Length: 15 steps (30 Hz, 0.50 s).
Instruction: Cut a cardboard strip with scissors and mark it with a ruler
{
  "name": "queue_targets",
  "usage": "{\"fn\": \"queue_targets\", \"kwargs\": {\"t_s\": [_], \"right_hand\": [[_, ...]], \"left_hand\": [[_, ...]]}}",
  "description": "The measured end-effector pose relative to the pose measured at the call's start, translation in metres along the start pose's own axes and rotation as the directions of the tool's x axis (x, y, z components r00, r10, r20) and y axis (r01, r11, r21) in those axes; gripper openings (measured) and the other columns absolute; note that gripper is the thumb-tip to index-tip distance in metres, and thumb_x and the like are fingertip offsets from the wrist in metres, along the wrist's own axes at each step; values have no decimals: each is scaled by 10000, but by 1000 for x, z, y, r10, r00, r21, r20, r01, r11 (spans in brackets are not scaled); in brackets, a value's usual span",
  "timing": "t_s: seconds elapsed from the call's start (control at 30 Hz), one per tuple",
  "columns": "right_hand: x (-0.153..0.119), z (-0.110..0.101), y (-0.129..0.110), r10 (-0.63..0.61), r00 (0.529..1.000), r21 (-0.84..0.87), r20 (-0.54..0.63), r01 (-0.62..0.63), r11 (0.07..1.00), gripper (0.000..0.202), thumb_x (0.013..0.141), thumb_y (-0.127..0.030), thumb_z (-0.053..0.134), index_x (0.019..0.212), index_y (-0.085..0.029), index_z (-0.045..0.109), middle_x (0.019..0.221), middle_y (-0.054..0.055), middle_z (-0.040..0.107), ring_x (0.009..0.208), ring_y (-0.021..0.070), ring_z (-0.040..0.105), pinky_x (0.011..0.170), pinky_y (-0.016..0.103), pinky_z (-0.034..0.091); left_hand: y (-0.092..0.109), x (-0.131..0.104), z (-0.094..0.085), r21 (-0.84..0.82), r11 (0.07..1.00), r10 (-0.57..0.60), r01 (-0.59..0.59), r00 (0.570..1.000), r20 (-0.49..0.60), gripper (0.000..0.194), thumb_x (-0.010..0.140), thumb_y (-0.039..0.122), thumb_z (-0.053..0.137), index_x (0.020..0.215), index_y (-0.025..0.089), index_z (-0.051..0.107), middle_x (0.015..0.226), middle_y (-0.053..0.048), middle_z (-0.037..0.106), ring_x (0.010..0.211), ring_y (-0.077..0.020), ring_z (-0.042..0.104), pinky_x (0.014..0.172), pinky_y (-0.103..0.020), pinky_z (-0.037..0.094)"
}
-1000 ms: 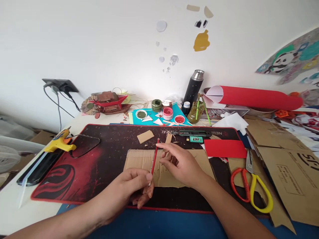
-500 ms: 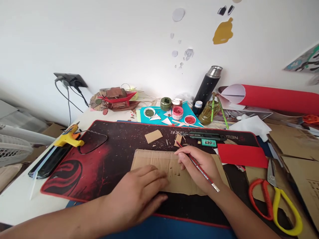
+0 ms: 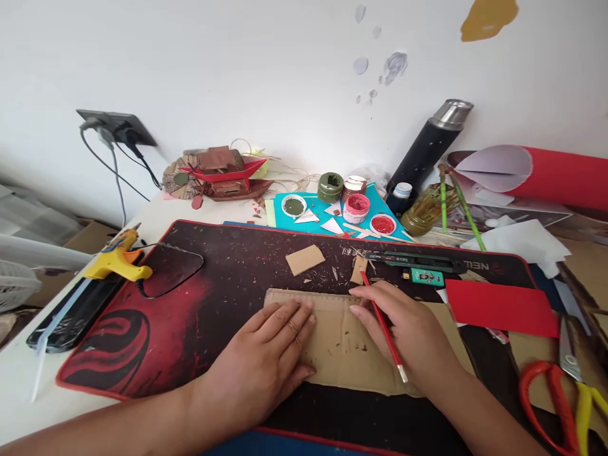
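1. The card (image 3: 332, 364) lies flat on the mat (image 3: 237, 250), which rests on the tabletop (image 3: 52, 405).
2. The left hand (image 3: 266, 351) is palm down on the left part of the card, fingers stretched forward; its grip is apart, with the thumb away from the flat fingers.
3. The right hand (image 3: 406, 326) is over the right part of the card. Its grip is clamped on the pencil (image 3: 384, 324), which slants with its white end toward the person and its other end just past the card's far edge.
4. Beyond the card are the offcut (image 3: 304, 260), the knife (image 3: 418, 260), the pink pot (image 3: 356, 208) and the olive pot (image 3: 330, 188).
5. Farther beyond the card stands the flask (image 3: 427, 149), tilted in view; the model boat (image 3: 223, 170) is beyond it to the left.
6. Well left of the card is the glue gun (image 3: 114, 263).
7. Right of the card are the red sheet (image 3: 501, 307) and the scissors (image 3: 569, 362).
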State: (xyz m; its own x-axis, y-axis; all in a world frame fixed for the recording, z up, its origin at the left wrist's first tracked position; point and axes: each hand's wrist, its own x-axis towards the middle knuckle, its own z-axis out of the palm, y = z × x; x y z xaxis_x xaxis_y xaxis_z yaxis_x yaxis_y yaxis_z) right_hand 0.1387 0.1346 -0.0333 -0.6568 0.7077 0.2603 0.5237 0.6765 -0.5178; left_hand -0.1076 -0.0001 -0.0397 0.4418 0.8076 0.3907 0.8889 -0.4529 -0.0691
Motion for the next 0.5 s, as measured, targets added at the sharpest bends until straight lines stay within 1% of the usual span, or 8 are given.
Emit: {"fn": "queue_targets", "kwargs": {"t_s": [0.1,0.27,0.43,0.5], "right_hand": [[0,0,0,-19,999,-54,39,21,998,238,1141,-354,547,1168,-240,755,968,52,740,749,212,760,635,312,557],[-1,2,3,-13,997,-65,72,17,998,253,1151,-381,535,1136,-262,758,945,41,734,753,205,754,642,303,545],[-2,1,4,1,994,-35,105,3,999,236,1140,-398,561,1125,-280,765,902,30,724,725,199,738,621,301,532],[-2,1,4,4,995,-29,105,-1,1000,231,1136,-400,568,1116,-283,767,895,28,721,725,201,740,619,307,533]], "left_hand": [[2,-1,1,-2,1000,-15,15,1000,17,512,1197,413,348,1402,101,698,1514,-97,717,1373,-254,672,1188,-403,445],[3,-2,1,-13,1000,-9,9,999,53,502,1181,425,402,1446,86,662,1563,-113,678,1418,-266,640,1244,-413,399],[4,-4,0,16,1000,-25,23,995,99,574,1170,466,412,1507,38,595,1615,-199,611,1465,-293,604,1261,-414,373],[4,-5,0,25,999,-35,33,994,107,584,1175,463,385,1513,31,584,1624,-209,598,1482,-296,591,1271,-411,356]]}}
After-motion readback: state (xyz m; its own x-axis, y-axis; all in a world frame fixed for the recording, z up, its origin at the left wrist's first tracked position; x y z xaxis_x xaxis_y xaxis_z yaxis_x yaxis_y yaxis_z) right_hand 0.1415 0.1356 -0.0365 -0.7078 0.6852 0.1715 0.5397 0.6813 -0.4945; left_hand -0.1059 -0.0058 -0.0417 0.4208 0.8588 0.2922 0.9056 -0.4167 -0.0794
